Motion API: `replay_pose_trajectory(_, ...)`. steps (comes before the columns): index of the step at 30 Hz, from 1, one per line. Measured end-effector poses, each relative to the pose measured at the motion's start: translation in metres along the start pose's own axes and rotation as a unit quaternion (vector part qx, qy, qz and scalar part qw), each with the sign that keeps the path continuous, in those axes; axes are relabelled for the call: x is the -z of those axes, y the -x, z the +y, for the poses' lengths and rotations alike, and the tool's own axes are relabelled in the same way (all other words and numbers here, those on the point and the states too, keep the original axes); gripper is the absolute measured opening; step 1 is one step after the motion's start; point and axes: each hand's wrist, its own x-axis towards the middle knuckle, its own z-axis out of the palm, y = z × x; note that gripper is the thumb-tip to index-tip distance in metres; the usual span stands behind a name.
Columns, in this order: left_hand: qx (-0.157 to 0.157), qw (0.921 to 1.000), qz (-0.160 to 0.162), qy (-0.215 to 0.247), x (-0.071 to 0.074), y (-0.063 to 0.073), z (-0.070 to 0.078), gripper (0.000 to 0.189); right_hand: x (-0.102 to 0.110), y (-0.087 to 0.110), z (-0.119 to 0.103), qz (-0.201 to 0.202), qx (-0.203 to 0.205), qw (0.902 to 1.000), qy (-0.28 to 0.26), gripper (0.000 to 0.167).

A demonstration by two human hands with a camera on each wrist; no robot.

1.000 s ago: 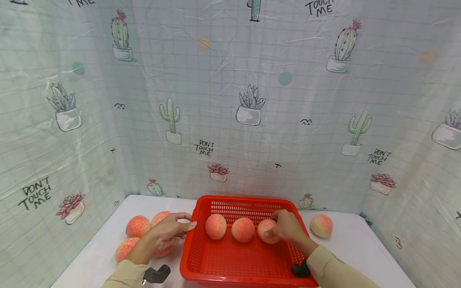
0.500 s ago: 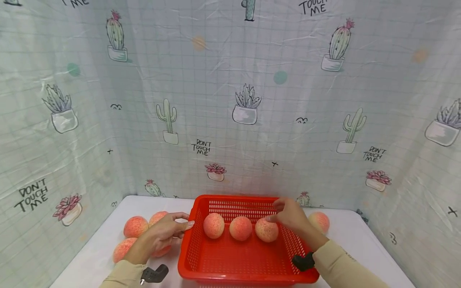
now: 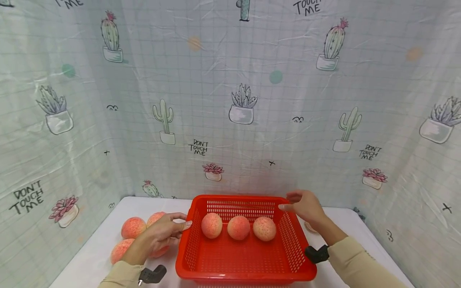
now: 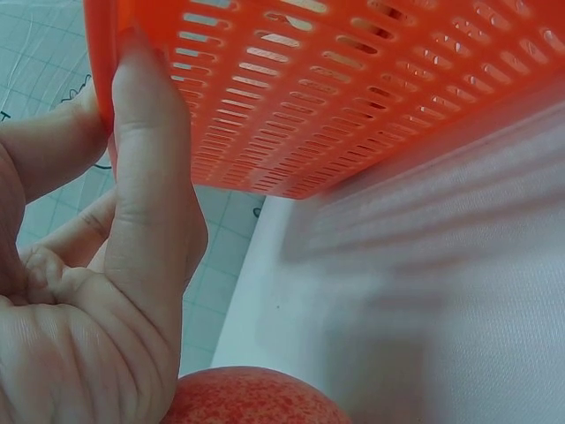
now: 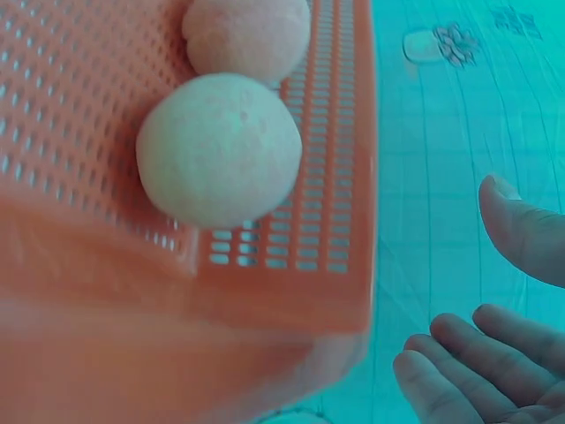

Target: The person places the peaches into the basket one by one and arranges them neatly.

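Observation:
A red plastic basket (image 3: 230,276) with slotted walls stands on the white table, three peaches (image 3: 239,228) in a row along its back side. My left hand (image 3: 163,234) pinches the basket's left rim between thumb and fingers; the left wrist view shows the thumb against the wall (image 4: 291,97). Over the basket's back right corner hovers my right hand (image 3: 306,206), holding nothing, its thumb and fingers (image 5: 481,362) spread apart in the right wrist view. Beyond the basket's right side, one peach (image 3: 309,227) is mostly hidden by that hand.
Several peaches (image 3: 133,228) lie on the table left of the basket, partly covered by my left hand and forearm. A curtain printed with cacti (image 3: 243,104) encloses the table (image 3: 86,256) at the back and sides.
My right hand let go of the rightmost peach in the basket, then rose and moved right over the basket's corner. The left hand keeps its place on the rim.

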Motion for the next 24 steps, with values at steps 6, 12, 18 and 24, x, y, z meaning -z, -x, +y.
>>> replay_pose_trajectory(6, 0.001, 1.0000, 0.001, 0.005, -0.001, 0.000, 0.001, 0.044, 0.017, -0.003, 0.012, 0.011, 0.002, 0.9999, 0.003, 0.069)
replay_pose_trajectory(12, -0.010, 0.9998, -0.014, 0.011, 0.000, 0.001, 0.000, 0.043, 0.032, -0.006, 0.028, 0.031, -0.014, 0.9994, 0.005, 0.074)
replay_pose_trajectory(18, -0.014, 0.9996, -0.022, 0.014, 0.002, 0.001, 0.000, 0.040, 0.042, -0.010, 0.050, 0.040, -0.049, 0.9979, 0.009, 0.078)
replay_pose_trajectory(24, -0.016, 0.9994, -0.026, 0.017, 0.001, 0.001, 0.000, 0.038, 0.049, -0.015, 0.074, 0.052, -0.071, 0.9961, 0.008, 0.078)
